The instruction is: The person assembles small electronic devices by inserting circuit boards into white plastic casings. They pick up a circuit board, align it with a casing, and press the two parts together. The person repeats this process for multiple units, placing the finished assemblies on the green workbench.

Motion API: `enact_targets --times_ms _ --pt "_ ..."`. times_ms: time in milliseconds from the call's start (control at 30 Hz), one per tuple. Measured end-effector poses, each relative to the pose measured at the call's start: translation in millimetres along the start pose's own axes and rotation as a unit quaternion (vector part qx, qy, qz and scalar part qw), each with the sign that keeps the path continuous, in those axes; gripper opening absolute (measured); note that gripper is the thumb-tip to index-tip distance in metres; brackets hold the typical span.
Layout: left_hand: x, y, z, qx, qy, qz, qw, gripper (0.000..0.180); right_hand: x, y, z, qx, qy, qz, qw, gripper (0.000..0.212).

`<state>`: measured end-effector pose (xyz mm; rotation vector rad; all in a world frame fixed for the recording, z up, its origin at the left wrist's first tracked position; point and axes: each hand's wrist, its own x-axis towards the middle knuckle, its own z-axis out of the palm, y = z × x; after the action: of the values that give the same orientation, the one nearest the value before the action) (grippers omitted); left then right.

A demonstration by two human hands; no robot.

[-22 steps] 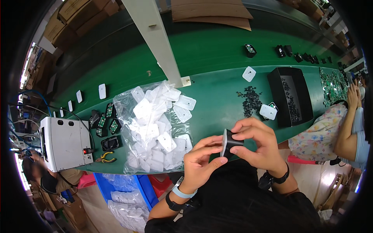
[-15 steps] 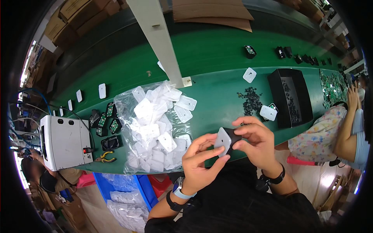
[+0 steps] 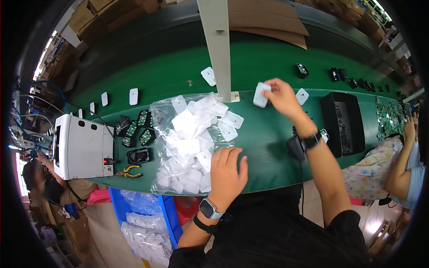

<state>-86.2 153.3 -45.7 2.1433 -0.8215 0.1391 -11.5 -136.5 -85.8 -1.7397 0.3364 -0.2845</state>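
My right hand [image 3: 286, 99] reaches out over the far part of the green bench and grips a white-faced device casing [image 3: 260, 95] between thumb and fingers. The casing's white face shows; its black back part is out of sight. My left hand [image 3: 227, 175] rests low near the front edge, fingers loosely stretched and nothing in them. It lies beside the clear plastic bag [image 3: 157, 117] heaped with white cover plates [image 3: 187, 147]. Another white cover plate [image 3: 302, 96] lies behind my right hand. My right wrist partly hides some small black parts.
An open black box [image 3: 328, 129] stands right, beside green circuit boards [image 3: 388, 114]. Left are black casings with boards [image 3: 132, 128], pliers [image 3: 129, 171] and a white machine [image 3: 82, 147]. A metal post [image 3: 216, 49] rises mid-bench. White-faced pieces lie on the far green strip. A co-worker's arm [image 3: 397, 169] shows right.
The device casing, held in both hands before, has gone up to the far side in my right hand. My left hand has let go and dropped toward the bag. The view has shifted.
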Motion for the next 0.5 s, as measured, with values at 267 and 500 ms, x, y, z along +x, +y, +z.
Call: enact_targets --times_ms 267,500 --pt "3 -33 -8 0.056 -0.02 -0.013 0.998 0.026 92 16 -11 -0.331 -0.026 -0.023 0.943 0.044" --pt "47 -54 23 0.154 -0.011 -0.014 0.988 0.03 11 -52 -17 -0.257 0.077 -0.122 0.955 0.035"
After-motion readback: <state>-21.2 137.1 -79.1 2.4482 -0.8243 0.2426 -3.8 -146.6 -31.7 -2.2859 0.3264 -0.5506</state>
